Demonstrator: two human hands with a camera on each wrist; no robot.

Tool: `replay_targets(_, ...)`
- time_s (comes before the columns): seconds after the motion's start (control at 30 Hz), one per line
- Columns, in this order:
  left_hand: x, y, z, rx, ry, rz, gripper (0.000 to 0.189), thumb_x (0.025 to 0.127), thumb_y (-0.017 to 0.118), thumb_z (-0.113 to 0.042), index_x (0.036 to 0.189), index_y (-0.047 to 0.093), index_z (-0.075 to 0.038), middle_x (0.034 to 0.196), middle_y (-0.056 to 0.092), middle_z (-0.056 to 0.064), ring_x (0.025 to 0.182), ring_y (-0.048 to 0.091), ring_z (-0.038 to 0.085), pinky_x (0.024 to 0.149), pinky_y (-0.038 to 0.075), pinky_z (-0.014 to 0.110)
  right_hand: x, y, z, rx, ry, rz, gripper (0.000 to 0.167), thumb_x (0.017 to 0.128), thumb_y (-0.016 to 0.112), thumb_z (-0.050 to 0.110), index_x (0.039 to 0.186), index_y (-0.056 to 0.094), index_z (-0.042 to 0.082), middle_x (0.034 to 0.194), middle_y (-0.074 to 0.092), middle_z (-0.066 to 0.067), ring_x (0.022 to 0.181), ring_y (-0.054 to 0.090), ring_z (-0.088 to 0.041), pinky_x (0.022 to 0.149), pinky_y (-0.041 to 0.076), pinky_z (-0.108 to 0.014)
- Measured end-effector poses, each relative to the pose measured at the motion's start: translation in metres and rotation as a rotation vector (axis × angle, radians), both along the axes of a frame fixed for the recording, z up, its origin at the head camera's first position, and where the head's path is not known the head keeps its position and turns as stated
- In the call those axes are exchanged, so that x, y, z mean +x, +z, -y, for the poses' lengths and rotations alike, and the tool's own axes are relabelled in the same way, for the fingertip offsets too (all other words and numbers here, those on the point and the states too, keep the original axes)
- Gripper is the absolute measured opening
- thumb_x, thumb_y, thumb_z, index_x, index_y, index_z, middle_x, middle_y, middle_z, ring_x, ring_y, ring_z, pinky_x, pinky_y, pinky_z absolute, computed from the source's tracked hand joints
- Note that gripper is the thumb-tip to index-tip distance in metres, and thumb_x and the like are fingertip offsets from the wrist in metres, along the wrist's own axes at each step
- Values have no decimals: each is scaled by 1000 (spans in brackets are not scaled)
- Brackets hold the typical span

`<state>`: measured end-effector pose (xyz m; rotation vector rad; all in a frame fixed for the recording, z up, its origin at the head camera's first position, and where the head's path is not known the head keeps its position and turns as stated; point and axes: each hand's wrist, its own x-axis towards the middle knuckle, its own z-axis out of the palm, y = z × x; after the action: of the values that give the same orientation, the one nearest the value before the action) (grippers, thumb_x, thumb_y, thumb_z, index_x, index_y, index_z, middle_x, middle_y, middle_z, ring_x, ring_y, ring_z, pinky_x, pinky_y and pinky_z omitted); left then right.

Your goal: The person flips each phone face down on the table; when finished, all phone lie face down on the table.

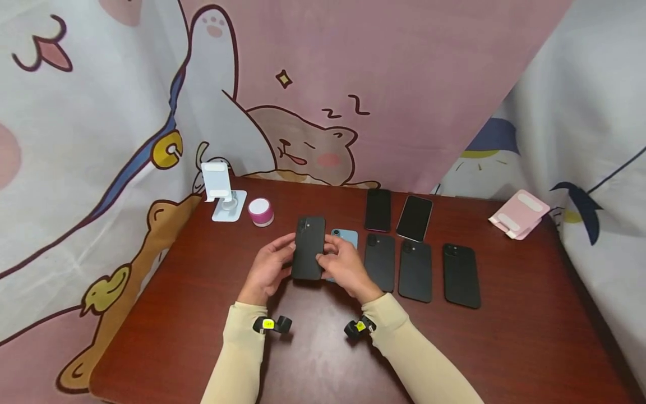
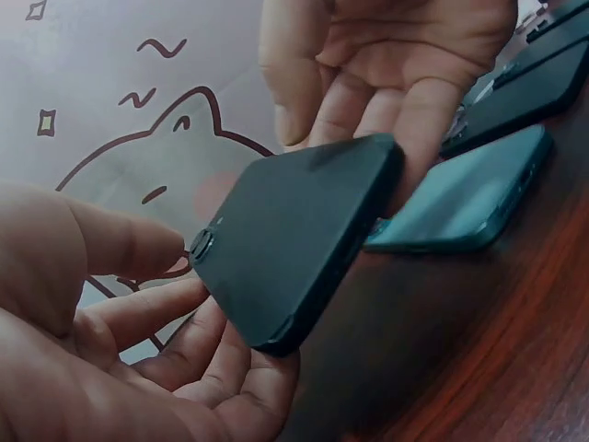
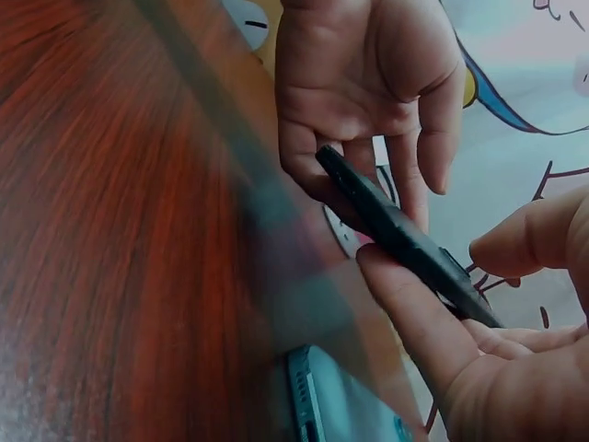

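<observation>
A black smartphone (image 1: 309, 252) is held back side up between both hands above the table, its camera lenses showing at the far end. My left hand (image 1: 268, 268) grips its left edge, fingers under it and thumb by the edge. From the other side my right hand (image 1: 348, 269) holds it, thumb at the right edge and fingers beneath. In the left wrist view the phone (image 2: 285, 239) is tilted; the right wrist view shows its thin side (image 3: 396, 230). Beneath the right hand lies a light-blue smartphone (image 1: 348, 238), partly hidden.
Right of the hands lie black phones (image 1: 379, 264), (image 1: 415, 272), (image 1: 461, 276) and, behind, phones screen up (image 1: 378, 210), (image 1: 415, 219). A white phone stand (image 1: 217, 182) and pink round tub (image 1: 261, 213) stand back left; a pink stand (image 1: 520, 214) is far right. Printed curtains surround the table (image 1: 171, 314).
</observation>
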<state>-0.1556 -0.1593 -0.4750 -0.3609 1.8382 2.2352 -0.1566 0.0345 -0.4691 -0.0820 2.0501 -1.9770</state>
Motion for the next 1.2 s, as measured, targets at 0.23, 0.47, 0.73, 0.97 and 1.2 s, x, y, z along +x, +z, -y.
replay_targets(0.23,-5,-1,-2,-91,-4,-2,43,108,57,-15,150,58,-8,143,62,16,114,60,21,88,57,34,-1,-9,-4,25,-17,26,67,99,67,5,160,39,-2,153,51,-30,125,67,-40,82,66,-43)
replay_targets(0.47,-6,1,-4,-67,-6,-18,41,108,57,-15,148,59,-6,140,63,15,109,62,18,86,58,33,0,-10,-6,29,-23,6,66,99,66,4,159,40,-2,151,53,-30,120,69,-39,82,66,-44)
replay_targets(0.73,-17,7,-12,-34,-39,-48,43,109,55,-14,151,56,-7,146,59,15,123,57,22,103,54,43,-15,-3,-16,101,-45,-43,66,98,69,7,159,43,1,151,55,-27,119,70,-37,81,66,-42)
replay_targets(0.97,-45,13,-28,-53,-82,-47,47,107,58,-18,153,54,-7,152,54,17,141,49,34,121,40,60,-42,7,-30,179,-93,-105,59,100,67,10,155,49,0,150,58,-25,123,69,-38,85,65,-40)
replay_targets(1.2,-76,12,-46,-77,-131,-51,51,106,60,-20,155,50,-7,159,50,17,153,41,39,125,34,60,-70,3,-44,243,-137,-124,56,100,67,14,153,53,2,148,60,-22,116,73,-35,85,65,-39)
